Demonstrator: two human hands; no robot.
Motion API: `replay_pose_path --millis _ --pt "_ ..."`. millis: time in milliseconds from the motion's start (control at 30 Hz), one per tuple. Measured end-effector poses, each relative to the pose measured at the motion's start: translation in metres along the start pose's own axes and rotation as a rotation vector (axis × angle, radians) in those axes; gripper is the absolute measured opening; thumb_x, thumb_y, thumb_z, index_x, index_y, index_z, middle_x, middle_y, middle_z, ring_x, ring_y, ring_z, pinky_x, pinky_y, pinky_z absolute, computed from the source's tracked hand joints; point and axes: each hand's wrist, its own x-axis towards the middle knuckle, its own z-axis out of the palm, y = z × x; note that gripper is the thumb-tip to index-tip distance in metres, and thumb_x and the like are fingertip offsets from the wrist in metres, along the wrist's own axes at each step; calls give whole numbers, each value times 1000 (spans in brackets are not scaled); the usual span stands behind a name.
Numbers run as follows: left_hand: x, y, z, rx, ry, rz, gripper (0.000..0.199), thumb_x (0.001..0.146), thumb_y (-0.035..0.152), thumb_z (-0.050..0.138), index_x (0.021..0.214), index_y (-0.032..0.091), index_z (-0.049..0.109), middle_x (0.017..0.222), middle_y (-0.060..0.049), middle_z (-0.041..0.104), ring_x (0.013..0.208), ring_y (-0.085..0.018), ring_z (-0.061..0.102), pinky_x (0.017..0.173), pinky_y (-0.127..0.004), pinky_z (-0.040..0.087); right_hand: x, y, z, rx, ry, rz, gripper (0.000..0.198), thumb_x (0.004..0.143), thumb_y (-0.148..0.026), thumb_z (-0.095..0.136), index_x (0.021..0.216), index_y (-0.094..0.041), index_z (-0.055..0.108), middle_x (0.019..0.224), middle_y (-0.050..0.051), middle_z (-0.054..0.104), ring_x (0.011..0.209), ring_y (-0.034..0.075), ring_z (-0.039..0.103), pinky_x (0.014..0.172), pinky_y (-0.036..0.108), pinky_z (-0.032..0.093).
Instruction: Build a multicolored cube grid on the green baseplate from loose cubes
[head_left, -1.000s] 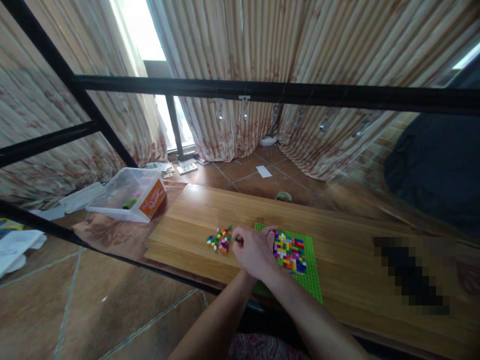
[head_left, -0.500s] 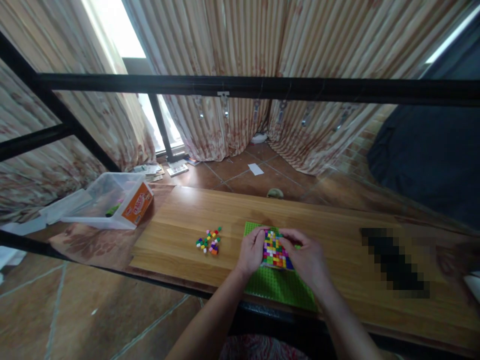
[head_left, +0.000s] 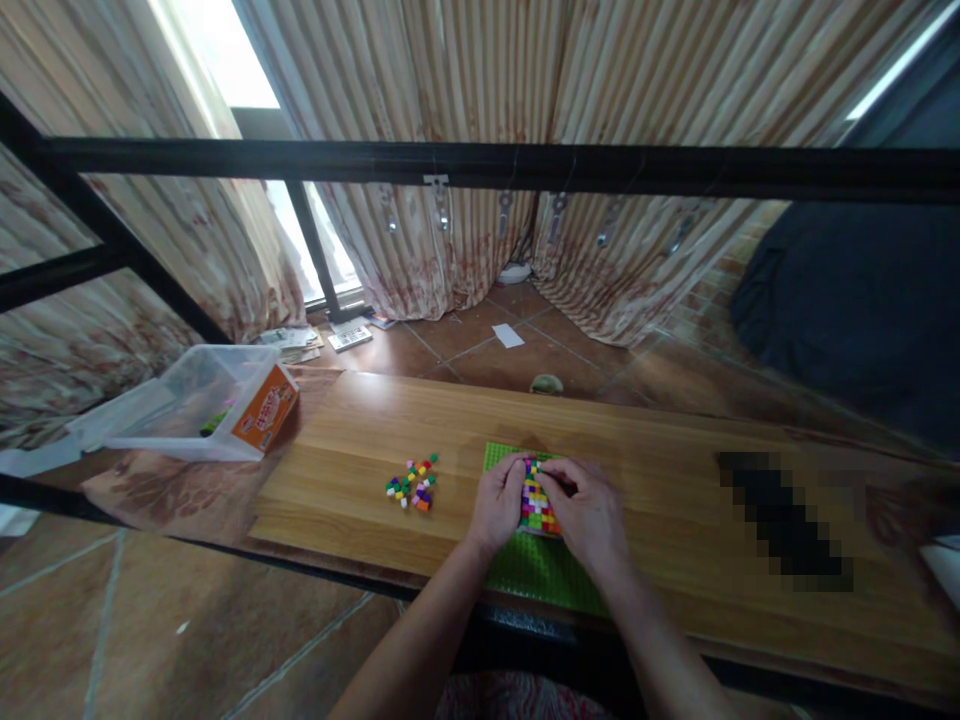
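- Your left hand (head_left: 496, 505) is half-curled, thumb and fingers against the left edge of the multicoloured brick patch (head_left: 535, 507).
- Your right hand (head_left: 592, 510) bends over the patch's right side, thumb and fingertips close together; you can't tell whether a brick sits between them.
- The patch lies on the green baseplate (head_left: 536, 575), on the wooden tabletop (head_left: 360, 430).
- Loose bricks (head_left: 420, 492) lie left of the baseplate.

1 head view, forward-down, above hands (head_left: 498, 502)
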Motion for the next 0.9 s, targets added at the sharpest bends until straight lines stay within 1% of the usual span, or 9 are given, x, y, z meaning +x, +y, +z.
replay_pose_path --millis 100,300,533,667,900 --pt "0 1 0 0 -2 -6 36 92 38 40 101 15 67 100 -7 69 94 -19 62 87 -30 48 0 0 -1 16 -1 13 20 80 -36 54 79 -23 69 80 4 69 79 21 59 74 34 45" --pt "-1 2 1 9 10 -6 36 92 37 40 102 16 67 97 -6 69 91 -18 62 83 -29 48 -2 2 -4 102 -4 94 24 81 -39 54 82 -22 70 82 5 70 78 20 61 73 34 46" --pt "-1 0 0 -2 -3 -6 37 92 38 40 104 17 67 99 -6 69 91 -18 62 84 -29 49 0 6 -2 170 41 202 28 77 -45 57 83 -21 71 82 5 71 75 20 63 73 34 48" --pt "-2 1 0 -4 -14 -3 37 92 38 40 103 17 68 96 -6 70 88 -18 63 80 -29 49 4 5 -1 177 8 223 27 75 -44 59 82 -21 71 79 5 71 72 20 63 71 33 47" --pt "-1 -1 1 9 -7 -20 36 91 38 41 100 17 69 95 -6 71 88 -19 63 81 -29 50 11 0 -5 193 -6 225 27 72 -44 60 75 -20 70 70 5 70 62 18 61 61 30 46"
